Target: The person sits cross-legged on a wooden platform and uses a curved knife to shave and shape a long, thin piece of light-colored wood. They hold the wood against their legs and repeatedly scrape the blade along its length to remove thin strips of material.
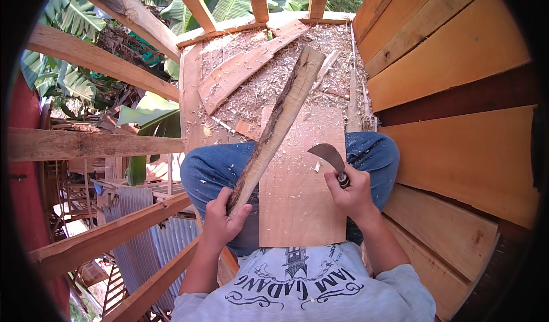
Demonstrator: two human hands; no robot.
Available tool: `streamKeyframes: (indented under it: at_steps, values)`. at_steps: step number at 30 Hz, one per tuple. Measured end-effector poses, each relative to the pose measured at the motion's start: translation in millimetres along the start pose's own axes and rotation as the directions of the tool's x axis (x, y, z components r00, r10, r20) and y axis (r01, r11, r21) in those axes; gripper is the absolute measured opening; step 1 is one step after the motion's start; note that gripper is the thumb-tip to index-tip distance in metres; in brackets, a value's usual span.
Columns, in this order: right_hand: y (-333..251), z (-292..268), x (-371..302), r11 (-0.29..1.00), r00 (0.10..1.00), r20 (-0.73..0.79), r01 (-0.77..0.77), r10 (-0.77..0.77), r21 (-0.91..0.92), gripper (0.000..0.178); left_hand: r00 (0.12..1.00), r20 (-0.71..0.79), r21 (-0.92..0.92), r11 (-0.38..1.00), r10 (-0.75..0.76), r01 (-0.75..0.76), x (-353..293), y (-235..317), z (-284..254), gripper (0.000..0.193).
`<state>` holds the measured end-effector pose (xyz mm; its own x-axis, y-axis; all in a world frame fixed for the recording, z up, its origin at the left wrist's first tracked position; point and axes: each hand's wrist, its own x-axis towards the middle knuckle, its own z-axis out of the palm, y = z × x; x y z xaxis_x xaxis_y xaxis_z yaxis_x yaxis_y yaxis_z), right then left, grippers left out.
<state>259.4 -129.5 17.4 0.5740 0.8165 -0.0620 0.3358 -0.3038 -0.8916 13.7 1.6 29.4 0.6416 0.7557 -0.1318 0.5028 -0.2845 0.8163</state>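
My left hand (225, 216) grips the near end of a long wooden slab (281, 122) with dark bark along its left edge. The slab slants up and away to the right, its far end over the shavings. In my right hand (350, 191) is a curved knife (328, 155), held by its dark handle, its blade pointing left and apart from the slab. A flat wooden board (303, 207) lies across my lap between my knees, under the slab, with a few shavings on it.
Wood shavings (240, 70) cover the plank floor ahead, where a broad offcut (246, 67) lies. Open wooden rails (97, 142) run along the left, with a drop and corrugated sheets (137, 230) below. A board wall (457, 156) stands close on the right.
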Motion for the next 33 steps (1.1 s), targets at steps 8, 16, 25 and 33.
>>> streamKeyframes:
  at_steps: [8, 16, 25, 33]
  values:
    - [-6.0, 12.5, 2.3, 0.980, 0.990, 0.064, -0.132, 0.123, 0.149, 0.022, 0.995, 0.085, -0.036, 0.999, 0.042, -0.039, 4.9, -24.4, -6.7, 0.033]
    - [-15.6, 23.3, 9.8, 0.988, 0.944, 0.307, 0.146, -0.122, -0.055, 0.028, 0.991, 0.132, -0.089, 0.996, 0.022, -0.010, 9.6, -25.1, -9.1, 0.035]
    - [-7.9, 26.2, 23.0, 0.967, 0.978, 0.075, 0.207, -0.197, -0.152, 0.027, 0.993, 0.111, -0.079, 0.996, 0.039, -0.030, 15.8, -24.3, -7.3, 0.036]
    - [-3.1, 22.7, 31.2, 0.918, 0.949, 0.020, 0.310, -0.315, -0.247, 0.025, 0.994, 0.110, -0.075, 0.997, 0.025, -0.017, 20.1, -22.7, -6.0, 0.033]
